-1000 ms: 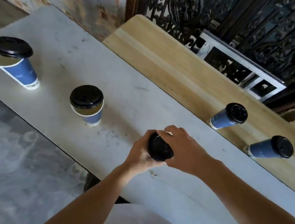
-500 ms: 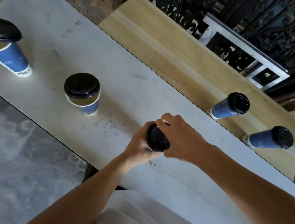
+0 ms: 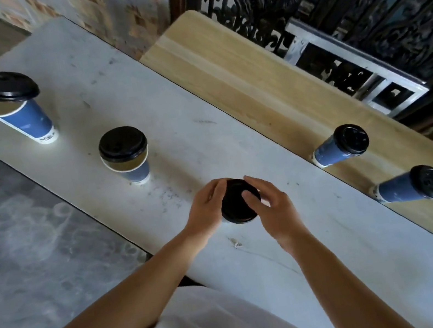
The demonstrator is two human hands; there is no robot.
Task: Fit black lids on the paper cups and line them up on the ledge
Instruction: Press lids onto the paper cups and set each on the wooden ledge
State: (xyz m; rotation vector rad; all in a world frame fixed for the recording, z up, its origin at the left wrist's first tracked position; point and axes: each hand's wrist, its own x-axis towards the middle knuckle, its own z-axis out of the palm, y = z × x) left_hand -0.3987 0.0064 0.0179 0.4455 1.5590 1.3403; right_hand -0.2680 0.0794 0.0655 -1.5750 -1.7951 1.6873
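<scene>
Head view, looking down on a long pale marble counter (image 3: 202,125) with a wooden ledge (image 3: 263,89) along its far right side. Left hand (image 3: 208,208) curled around the left side of a cup that is almost wholly hidden beneath its black lid (image 3: 235,204); fingers closed against the cup wall and lid rim, so this hand grips the cup. Right hand (image 3: 273,207) partly open: fingers spread and loosely bent, 1 fingertip (image 3: 246,195) resting on top of the lid, the other fingers lying just beside its right edge rather than clasping it. The held cup stands on the counter near the person, about midway along it.

2 more blue cups stand on the counter to the left: a middle cup (image 3: 131,165) and a far-left cup (image 3: 28,119), each with a black lid resting askew, the cream rim showing beneath. 2 lidded cups (image 3: 337,148) (image 3: 404,188) stand on the ledge at right, near each other but apart.

Compared with 0.5 s ago: the right hand, then closed over the lid so that only a sliver of black showed, has loosened and shifted rightward, exposing nearly the whole lid top. The left hand keeps its hold. The 4 other cups are unchanged in arrangement
</scene>
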